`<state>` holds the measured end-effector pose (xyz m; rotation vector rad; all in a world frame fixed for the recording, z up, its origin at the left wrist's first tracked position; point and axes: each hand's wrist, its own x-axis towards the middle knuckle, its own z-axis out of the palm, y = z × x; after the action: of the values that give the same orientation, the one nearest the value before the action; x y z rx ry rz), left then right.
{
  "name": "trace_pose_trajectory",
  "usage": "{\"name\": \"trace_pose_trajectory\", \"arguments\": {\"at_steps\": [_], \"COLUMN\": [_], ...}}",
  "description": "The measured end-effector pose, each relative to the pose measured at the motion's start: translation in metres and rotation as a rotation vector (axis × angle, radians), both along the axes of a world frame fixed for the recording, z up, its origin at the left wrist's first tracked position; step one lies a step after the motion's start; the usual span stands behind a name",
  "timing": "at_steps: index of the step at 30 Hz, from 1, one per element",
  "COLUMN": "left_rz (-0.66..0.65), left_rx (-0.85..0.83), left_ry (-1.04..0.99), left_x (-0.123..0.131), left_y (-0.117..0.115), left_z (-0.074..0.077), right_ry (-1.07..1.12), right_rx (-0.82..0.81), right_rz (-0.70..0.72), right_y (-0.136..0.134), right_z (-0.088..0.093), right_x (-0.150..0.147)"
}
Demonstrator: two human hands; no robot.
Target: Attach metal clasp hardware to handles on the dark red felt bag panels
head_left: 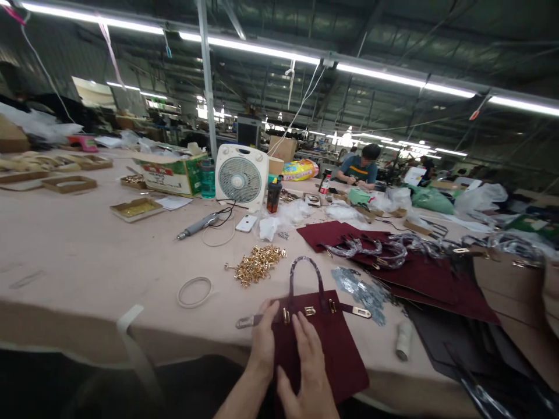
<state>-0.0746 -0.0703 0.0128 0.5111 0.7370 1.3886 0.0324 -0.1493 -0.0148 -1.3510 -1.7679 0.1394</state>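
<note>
A dark red handbag panel [343,349] lies at the table's front edge. It carries a plastic-wrapped handle [305,262], gold hardware [310,311] and a strap with a metal plate at each side. My left hand [262,343] is closed around the panel's left edge, its fingertips beside the left strap [245,322]; its underside is hidden. Flat on the front of the panel rests my right hand [308,366], fingers stretched out and thumb apart. The right strap's gold plate [361,312] sticks out over the table.
Beyond the panel are a heap of gold fittings [257,265], grey metal pieces [360,288] and a tape roll [194,292]. An electric screwdriver [196,226], phone [246,223] and fan [242,177] stand farther back. Stacked red panels [414,279] lie right; a person [360,169] sits opposite.
</note>
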Motion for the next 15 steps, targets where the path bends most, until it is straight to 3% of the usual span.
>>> {"name": "trace_pose_trajectory", "arguments": {"at_steps": [5,9,12,15], "left_rz": [0.046,0.095,0.009,-0.119], "left_rx": [-0.133,-0.155,-0.11,0.048], "left_ry": [-0.022,0.065,0.145,0.184], "left_x": [0.006,0.012,0.015,0.013], "left_y": [-0.028,-0.038,-0.046,-0.055], "left_z": [0.011,0.014,0.019,0.025], "right_ry": [-0.224,-0.354,-0.316,-0.177], "right_rx": [-0.06,-0.036,0.012,0.065], "right_rz": [0.028,-0.125,-0.218,-0.213], "right_y": [-0.011,-0.016,-0.016,-0.021], "right_z": [-0.012,-0.019,-0.018,-0.008], "right_x": [-0.002,-0.012,-0.017,-0.008]}}
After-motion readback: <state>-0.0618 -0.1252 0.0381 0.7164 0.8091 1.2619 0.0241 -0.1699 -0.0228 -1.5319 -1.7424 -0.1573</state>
